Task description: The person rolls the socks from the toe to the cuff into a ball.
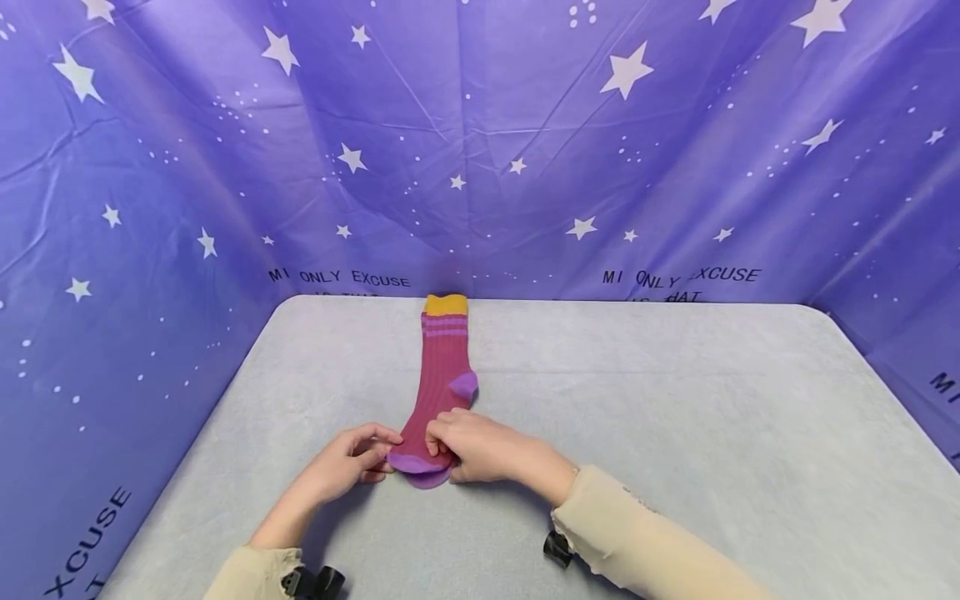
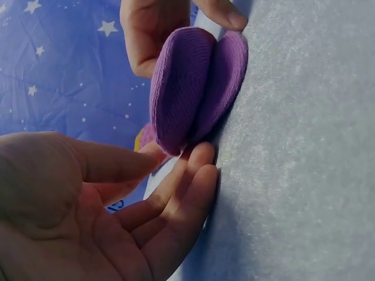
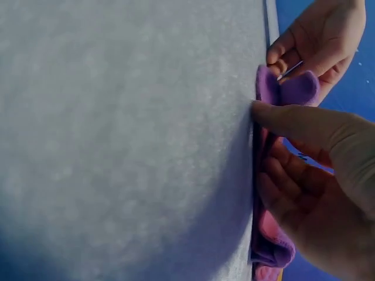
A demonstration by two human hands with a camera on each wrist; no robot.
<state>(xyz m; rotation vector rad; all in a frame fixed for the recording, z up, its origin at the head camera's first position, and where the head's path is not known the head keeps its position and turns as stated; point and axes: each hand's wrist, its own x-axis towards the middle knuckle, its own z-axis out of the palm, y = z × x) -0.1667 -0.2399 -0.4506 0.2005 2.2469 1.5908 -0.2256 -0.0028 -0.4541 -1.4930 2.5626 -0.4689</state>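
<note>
Two maroon ribbed knit socks point(image 1: 442, 367) with purple trim lie one on top of the other on a pale grey worktop point(image 1: 675, 400) with rounded far corners. They run lengthwise from near the far edge towards the near side, left of the far edge's middle. The mustard-yellow cuff point(image 1: 446, 306) sits right at that far edge, with two purple stripes just below it; the rounded purple heel point(image 1: 465, 384) points to the worktop's right edge, and the two purple toe ends point(image 2: 181, 88) face the near side. The toe ends are parted a little, the upper one raised from the lower, which lies against the worktop. The left hand point(image 1: 341, 462) pinches the left side of the toe end between thumb and fingers. The right hand point(image 1: 483, 450) grips the socks from the right side, between toe and heel, its fingers curled over the upper sock and its thumb low at the edge of the lower one, close to the worktop. Both forearms reach in from the near side in beige sleeves point(image 1: 652, 542), with a small black device point(image 1: 557, 550) at each wrist. Around the worktop's far, left and right edges hangs a violet-blue curtain point(image 1: 540, 217) printed with white stars, dots and black lettering.
</note>
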